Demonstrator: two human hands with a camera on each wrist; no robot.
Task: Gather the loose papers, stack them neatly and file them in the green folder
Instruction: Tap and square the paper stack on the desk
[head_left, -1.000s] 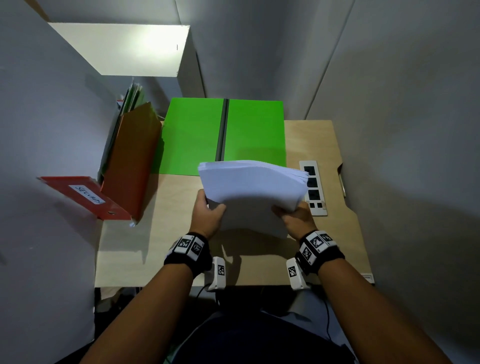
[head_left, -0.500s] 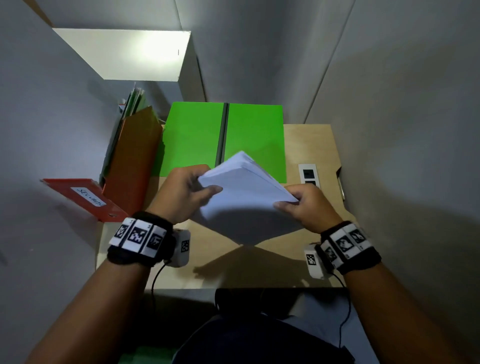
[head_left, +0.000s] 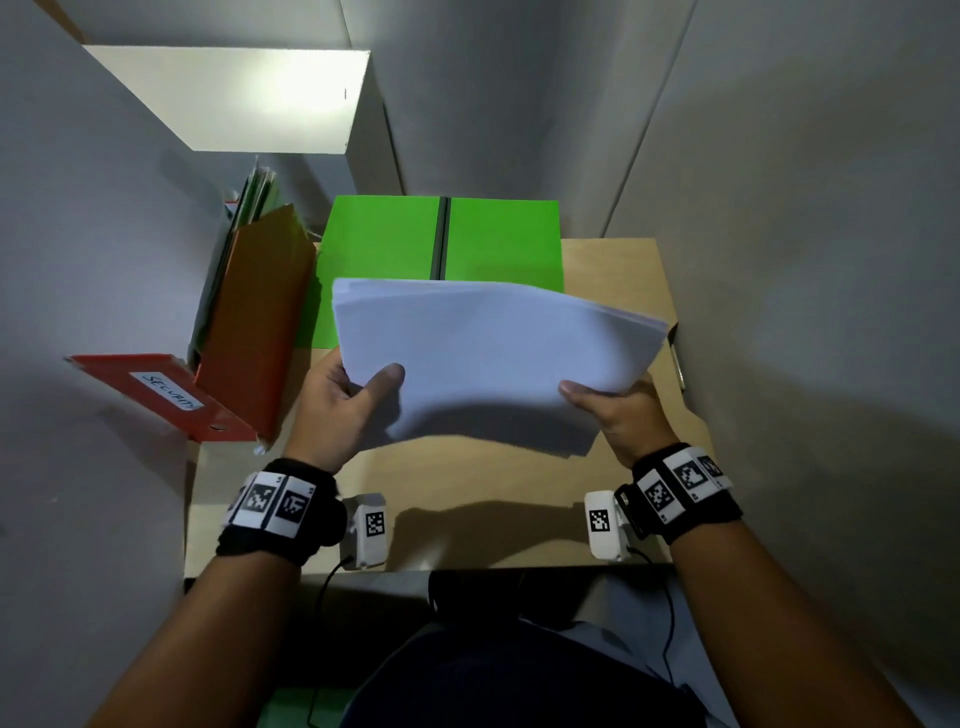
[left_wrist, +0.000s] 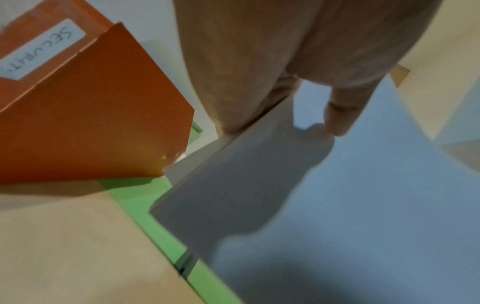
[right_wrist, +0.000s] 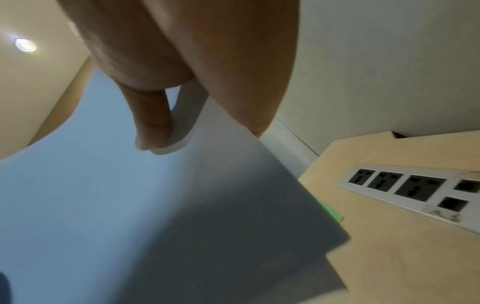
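Observation:
A thick stack of white papers (head_left: 493, 358) hangs above the desk, long side across, tilted toward me. My left hand (head_left: 353, 395) grips its left edge, thumb on top. On the right edge my right hand (head_left: 608, 405) grips it the same way. The green folder (head_left: 384, 249) lies open flat at the back of the desk, its near edge hidden behind the papers. In the left wrist view the papers (left_wrist: 363, 205) fill the right side, with the folder (left_wrist: 145, 209) below. The right wrist view shows the papers (right_wrist: 130, 205) under my thumb.
An orange folder (head_left: 254, 322) leans against the left wall beside a red binder (head_left: 156, 395) labelled in handwriting. A socket strip (right_wrist: 415, 189) sits in the wooden desk (head_left: 493, 514) at the right. Grey walls close in on both sides, and a white shelf (head_left: 234, 98) hangs above.
The stack has turned from a corner-up tilt to lying wide across, and has spread over the socket strip. Both hands have shifted to its left and right edges.

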